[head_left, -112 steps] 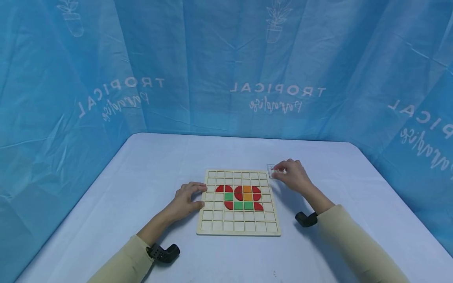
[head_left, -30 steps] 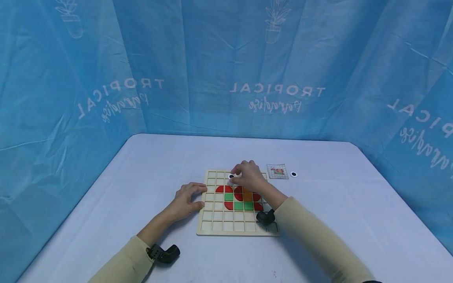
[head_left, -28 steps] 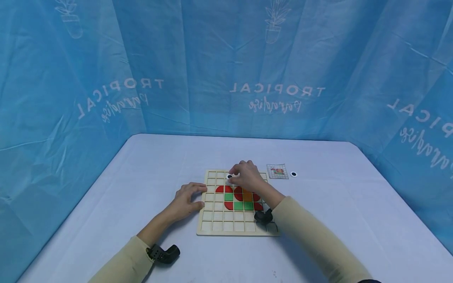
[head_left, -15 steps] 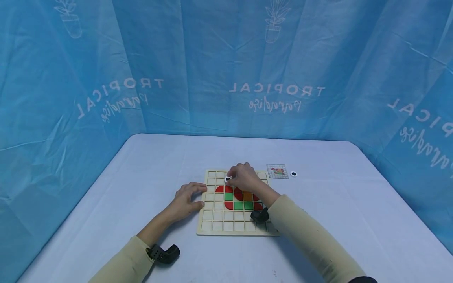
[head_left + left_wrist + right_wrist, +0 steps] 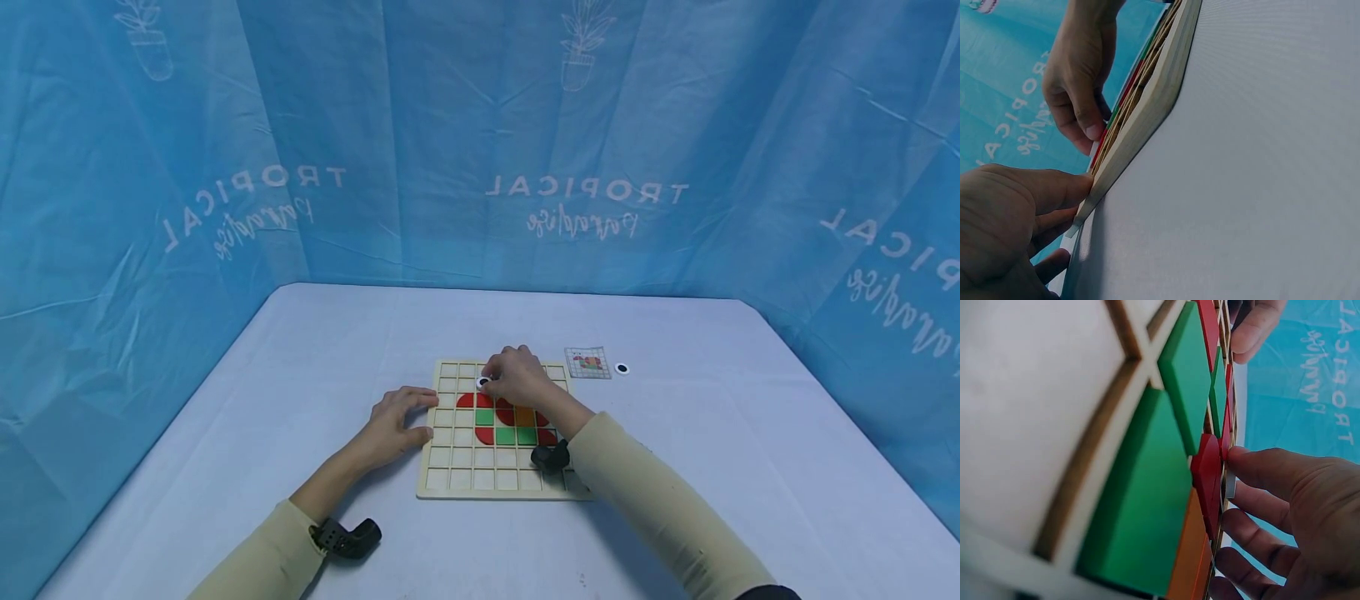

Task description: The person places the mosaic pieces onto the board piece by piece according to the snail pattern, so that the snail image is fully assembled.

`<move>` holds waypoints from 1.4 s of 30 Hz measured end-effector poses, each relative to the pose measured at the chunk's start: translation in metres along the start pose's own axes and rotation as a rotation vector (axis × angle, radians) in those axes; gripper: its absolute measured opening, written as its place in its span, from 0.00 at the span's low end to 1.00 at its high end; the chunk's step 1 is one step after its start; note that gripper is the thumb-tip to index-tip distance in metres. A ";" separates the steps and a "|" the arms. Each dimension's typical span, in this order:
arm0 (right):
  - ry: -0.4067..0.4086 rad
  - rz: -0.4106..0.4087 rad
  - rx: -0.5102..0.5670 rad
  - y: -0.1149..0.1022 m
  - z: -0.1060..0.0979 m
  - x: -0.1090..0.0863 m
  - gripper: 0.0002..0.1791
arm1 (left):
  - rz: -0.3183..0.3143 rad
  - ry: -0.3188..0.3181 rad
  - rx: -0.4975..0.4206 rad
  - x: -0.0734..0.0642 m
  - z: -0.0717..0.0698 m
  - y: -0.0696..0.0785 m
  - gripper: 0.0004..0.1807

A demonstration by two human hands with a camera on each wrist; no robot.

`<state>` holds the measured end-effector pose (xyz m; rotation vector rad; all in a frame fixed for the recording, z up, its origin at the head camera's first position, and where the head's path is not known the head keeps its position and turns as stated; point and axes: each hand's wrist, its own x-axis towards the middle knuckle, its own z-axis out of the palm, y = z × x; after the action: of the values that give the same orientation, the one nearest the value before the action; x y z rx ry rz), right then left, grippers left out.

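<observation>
A wooden grid board (image 5: 461, 481) lies on the table, with red rounded pieces (image 5: 466, 401), green squares (image 5: 506, 436) and an orange piece (image 5: 524, 417) in its cells. My right hand (image 5: 519, 377) pinches a white tile with a black dot (image 5: 482, 382) over a cell just behind the red pieces. Its forearm covers the board's right part. Whether the tile lies flat in the cell I cannot tell. My left hand (image 5: 393, 421) rests at the board's left edge, thumb and fingertips touching the rim; the left wrist view shows the thumb (image 5: 1069, 187) against it.
Beyond the board's far right corner lies a small printed card (image 5: 588, 363) with a coloured picture on a grid. Beside it sits a second white tile with a black dot (image 5: 622, 369). Blue curtains (image 5: 442, 150) surround the white table (image 5: 360, 333).
From the card, my right hand has moved left over the board with a dotted tile, then lowered it slightly toward the red pieces. The left hand has stayed at the rim.
</observation>
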<state>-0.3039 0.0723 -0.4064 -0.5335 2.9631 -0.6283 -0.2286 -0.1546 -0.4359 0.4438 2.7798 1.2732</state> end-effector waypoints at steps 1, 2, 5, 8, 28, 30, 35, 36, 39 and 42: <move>-0.001 0.001 0.000 0.000 0.000 0.000 0.12 | 0.001 -0.001 0.001 0.000 0.000 0.000 0.24; -0.001 0.003 0.001 0.000 0.000 0.000 0.12 | 0.002 -0.001 0.002 0.000 0.000 0.000 0.24; 0.000 0.006 0.005 0.000 0.000 0.000 0.12 | 0.007 -0.003 0.000 0.000 0.000 0.001 0.24; 0.001 0.008 0.006 0.000 0.001 0.000 0.12 | 0.008 -0.003 -0.004 -0.001 -0.001 0.001 0.24; 0.130 0.089 0.118 0.043 -0.043 -0.015 0.18 | -0.032 -0.001 -0.025 -0.001 0.001 0.003 0.24; 0.150 0.109 0.119 0.056 -0.051 -0.018 0.18 | -0.022 -0.002 -0.027 -0.002 0.001 0.003 0.24; 0.193 0.178 0.104 0.092 -0.063 -0.027 0.19 | -0.009 -0.002 -0.019 -0.002 -0.001 0.003 0.24; 0.196 0.198 0.100 0.099 -0.065 -0.029 0.19 | -0.011 -0.002 -0.015 -0.002 -0.001 0.003 0.24; 0.197 0.260 0.092 0.118 -0.068 -0.034 0.20 | -0.011 -0.002 -0.002 -0.003 0.000 0.002 0.24; 0.196 0.300 0.080 0.135 -0.069 -0.039 0.22 | -0.009 0.001 0.006 -0.003 0.000 0.001 0.24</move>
<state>-0.3196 0.2278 -0.3981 -0.0173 3.0875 -0.8013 -0.2258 -0.1543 -0.4353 0.4309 2.7835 1.2645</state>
